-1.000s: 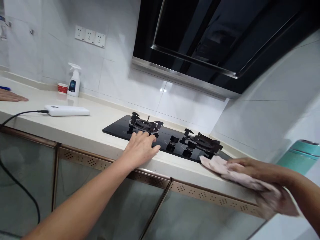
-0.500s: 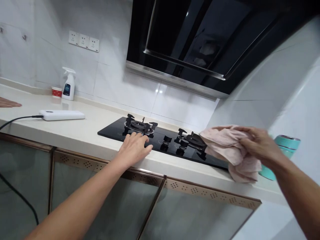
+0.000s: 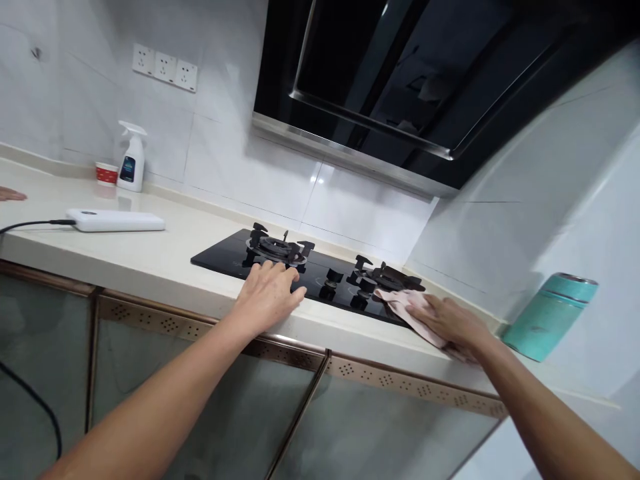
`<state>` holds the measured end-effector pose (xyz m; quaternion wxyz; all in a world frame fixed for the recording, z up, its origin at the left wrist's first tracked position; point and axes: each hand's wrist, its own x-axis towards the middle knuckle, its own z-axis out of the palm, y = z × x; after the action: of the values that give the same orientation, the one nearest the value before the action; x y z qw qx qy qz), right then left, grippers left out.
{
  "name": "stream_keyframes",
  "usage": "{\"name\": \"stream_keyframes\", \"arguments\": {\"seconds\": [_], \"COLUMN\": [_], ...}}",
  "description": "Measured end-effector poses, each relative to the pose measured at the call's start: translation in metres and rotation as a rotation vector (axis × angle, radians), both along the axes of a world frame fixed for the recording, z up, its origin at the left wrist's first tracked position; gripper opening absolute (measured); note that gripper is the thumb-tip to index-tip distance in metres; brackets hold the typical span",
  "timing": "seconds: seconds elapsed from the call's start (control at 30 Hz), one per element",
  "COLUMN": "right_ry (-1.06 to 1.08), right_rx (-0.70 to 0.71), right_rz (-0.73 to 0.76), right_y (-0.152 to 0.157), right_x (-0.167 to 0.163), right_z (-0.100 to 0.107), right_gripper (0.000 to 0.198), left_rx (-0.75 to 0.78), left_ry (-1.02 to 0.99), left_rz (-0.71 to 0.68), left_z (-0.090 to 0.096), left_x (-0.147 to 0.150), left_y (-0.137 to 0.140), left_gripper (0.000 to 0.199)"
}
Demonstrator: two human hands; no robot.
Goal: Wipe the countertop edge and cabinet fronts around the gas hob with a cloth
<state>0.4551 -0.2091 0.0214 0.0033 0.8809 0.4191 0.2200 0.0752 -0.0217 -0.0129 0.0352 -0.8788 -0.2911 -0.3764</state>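
My right hand (image 3: 453,321) presses a pale pink cloth (image 3: 406,310) onto the front right part of the black glass gas stove (image 3: 223,257). The cloth lies beside the right burner (image 3: 387,279), and part of it bunches under my palm over the counter's front edge. My left hand (image 3: 270,297) rests at the front edge of the stove with its fingers apart, holding nothing. It is in front of the left burner (image 3: 277,248). Between my hands are two black control knobs, one (image 3: 331,283) left of the other (image 3: 362,296).
A turquoise flask (image 3: 553,313) stands right of my right hand. A white power bank (image 3: 117,221) with a black cable, a spray bottle (image 3: 132,160) and a red-and-white cup (image 3: 107,175) are at left. Another person's fingers (image 3: 11,195) show at the left edge. A range hood (image 3: 350,73) overhangs the stove.
My right hand has brought the cloth down and to the left, from above the stove's right end onto its surface. The flask now shows fully. My left hand has stayed in place.
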Motion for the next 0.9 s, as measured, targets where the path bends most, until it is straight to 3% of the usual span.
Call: {"name": "stream_keyframes", "arguments": {"seconds": [0.07,0.3,0.63,0.9], "right_ry": [0.098,0.227,0.362,0.379], "right_rx": [-0.019,-0.004,-0.011,-0.131], "right_rz": [-0.002,0.175,0.271,0.472], "right_y": [0.027,0.106,0.149,0.213], "right_x": [-0.020,-0.039,-0.064,-0.130], "right_z": [0.005,0.032,0.047,0.053], "right_gripper": [0.054,0.032,0.024,0.018], "left_rx": [-0.004,0.035,0.044,0.055], "left_ry": [0.006,-0.010,-0.016,-0.010], "left_rz": [-0.001,-0.004,-0.021,0.000], "left_z": [0.000,-0.003,-0.004,-0.004], "left_x": [0.000,-0.002,0.001,-0.001], "left_y": [0.000,-0.001,0.000,-0.001], "left_gripper": [0.030,0.031,0.030,0.031]}}
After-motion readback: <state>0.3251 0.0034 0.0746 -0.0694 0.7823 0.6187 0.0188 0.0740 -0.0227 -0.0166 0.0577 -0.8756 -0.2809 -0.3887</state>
